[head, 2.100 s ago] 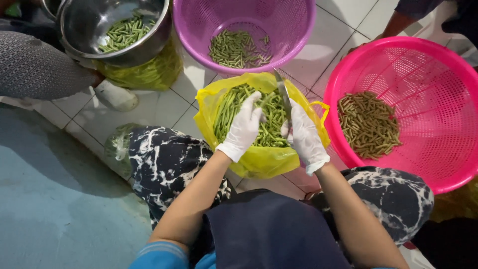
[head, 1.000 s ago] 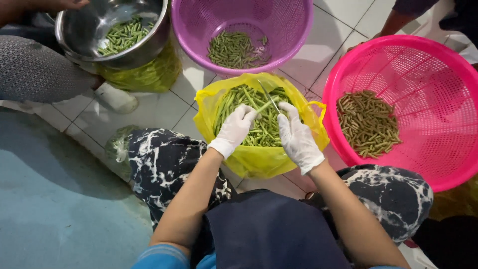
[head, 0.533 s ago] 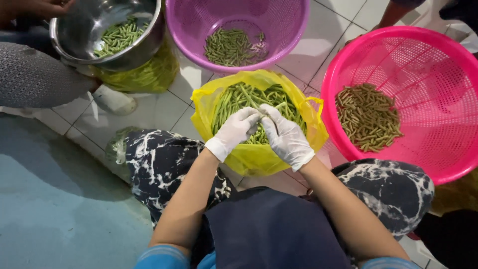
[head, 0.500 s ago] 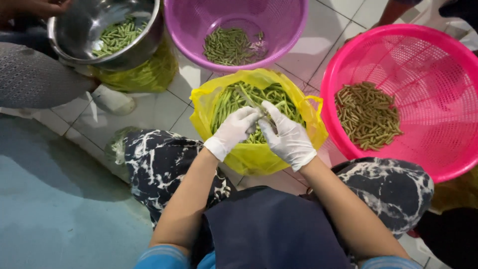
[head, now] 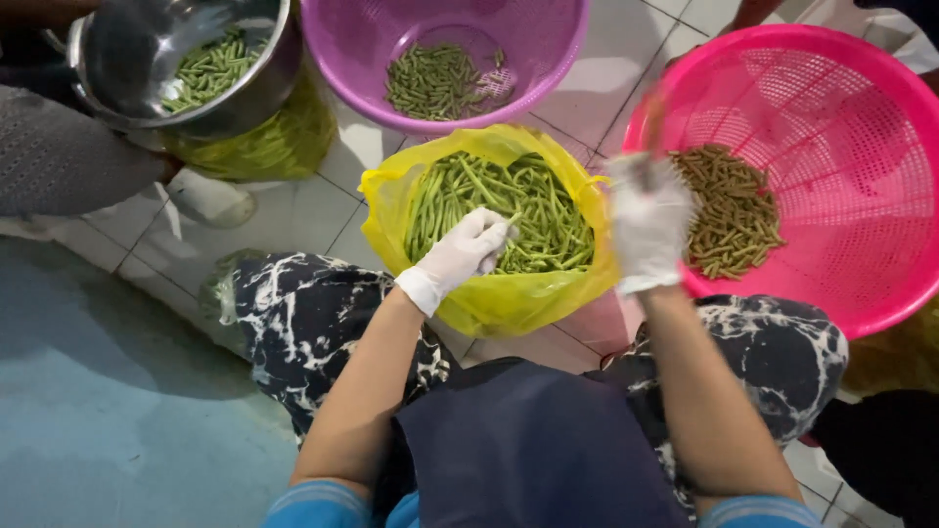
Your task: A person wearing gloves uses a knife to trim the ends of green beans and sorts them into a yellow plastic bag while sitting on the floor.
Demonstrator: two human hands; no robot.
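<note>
You are crouched over a pale tiled floor (head: pixel 606 88), knees in dark marbled trousers either side of a yellow plastic bag (head: pixel 489 303) that stands open between them, full of long green beans (head: pixel 528 210). Your left hand (head: pixel 468 252), in a white glove, rests on the near left of the pile with its fingers curled together around a bean or two; how many, the glove hides. Your right hand (head: pixel 648 223), also gloved, is lifted over the near left edge of the pink basket (head: pixel 861 244) on the right and is blurred, so you cannot tell whether it is spread or pinching anything. That basket holds a heap of short cut bean pieces (head: pixel 729 210). At the far side sits a purple basket (head: pixel 548 78) with more cut pieces, and to the far left a steel bowl (head: pixel 264 78) with green pieces, next to another person's grey sleeve (head: pixel 68 161). The beans look light, slim and fairly stiff, likely to snap if bent hard, and smooth enough to slip in a glove; take each near its end with thumb and forefinger. The bag is thin and soft, so its rim will sag if you lean on it.
</note>
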